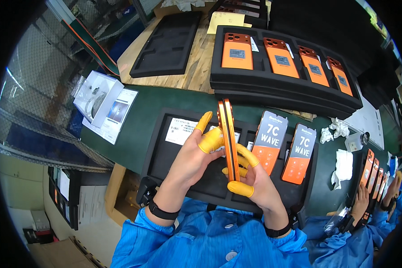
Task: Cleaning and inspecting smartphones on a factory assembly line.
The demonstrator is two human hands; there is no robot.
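Two orange phones [228, 138] are held upright and edge-on, side by side with a narrow dark gap between them. My left hand [194, 154], with yellow finger cots, is closed on them from the left. From the lower right, my right hand [256, 181], also in yellow finger cots, grips their lower part. Below them lies a black foam tray [158, 154] on the table. Two more phones, a left one [271, 140] and a right one [299, 154], rest face up in its right side under printed films. White labels [182, 131] lie in the tray's left part.
Stacked black foam trays [283, 91] stand at the back right, the top one holding several orange phones [279, 58]. A bare foam tray [167, 44] and an open white box [98, 98] lie left. Crumpled tissues [341, 127] and a co-worker's hand [361, 203] are at right.
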